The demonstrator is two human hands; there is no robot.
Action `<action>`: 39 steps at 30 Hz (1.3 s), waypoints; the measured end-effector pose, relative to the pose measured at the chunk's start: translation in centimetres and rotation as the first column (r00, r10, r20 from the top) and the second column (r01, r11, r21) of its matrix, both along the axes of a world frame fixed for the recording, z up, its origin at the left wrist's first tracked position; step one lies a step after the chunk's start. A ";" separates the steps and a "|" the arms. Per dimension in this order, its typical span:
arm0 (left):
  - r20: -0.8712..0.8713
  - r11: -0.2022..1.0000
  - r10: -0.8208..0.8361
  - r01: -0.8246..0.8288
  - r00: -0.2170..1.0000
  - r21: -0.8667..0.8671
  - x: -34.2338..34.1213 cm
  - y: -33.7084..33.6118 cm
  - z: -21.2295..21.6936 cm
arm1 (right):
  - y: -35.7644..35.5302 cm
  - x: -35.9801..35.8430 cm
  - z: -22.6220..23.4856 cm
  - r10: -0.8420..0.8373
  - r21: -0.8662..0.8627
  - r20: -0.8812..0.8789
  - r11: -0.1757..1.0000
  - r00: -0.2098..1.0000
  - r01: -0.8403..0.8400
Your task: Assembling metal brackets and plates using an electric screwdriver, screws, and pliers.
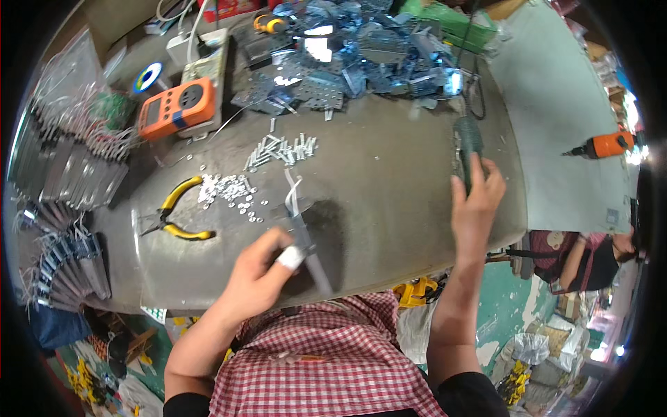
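Observation:
Near the front edge of the table, my left hand (267, 270) is closed on a narrow flat grey strip (310, 254) with a white wire at its far end. White wrapping covers the tip of its thumb. On the right, my right hand (479, 191) has its thumb and fingers around the lower end of a dark green, corded electric screwdriver (468, 139). Left of the strip lie small silvery nuts (226, 189), with a loose heap of screws (281, 151) behind them. Yellow-handled pliers (167, 217) rest open on the table to the left.
An orange meter (177, 109) stands at the back left by a solder spool (148, 78). Blue-filmed metal plates (361, 52) are heaped at the back. Wired strips (66, 170) line the left edge. An orange power tool (608, 144) lies on the pale panel (570, 104) at right.

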State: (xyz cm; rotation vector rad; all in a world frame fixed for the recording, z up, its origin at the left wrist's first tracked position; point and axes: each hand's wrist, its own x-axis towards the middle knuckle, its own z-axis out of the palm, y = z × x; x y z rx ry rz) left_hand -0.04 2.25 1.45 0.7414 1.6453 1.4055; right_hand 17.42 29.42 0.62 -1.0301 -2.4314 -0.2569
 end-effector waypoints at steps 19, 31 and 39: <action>0.231 0.995 -0.088 0.095 0.969 -0.018 -1.0 -1.6 -0.4 | -8.1 -1.5 -2.3 -0.685 -0.101 -0.671 -0.295 0.284 -0.950; 0.114 0.996 -0.089 0.091 0.990 -0.010 -1.1 -1.5 -0.5 | -8.1 -2.3 -2.0 -0.904 0.114 -0.427 -0.088 0.031 -0.990; -0.376 0.998 -0.053 0.060 0.925 0.009 -2.5 -2.0 -0.7 | -8.4 -2.5 -2.8 -0.913 0.084 -0.407 -0.075 0.034 -0.994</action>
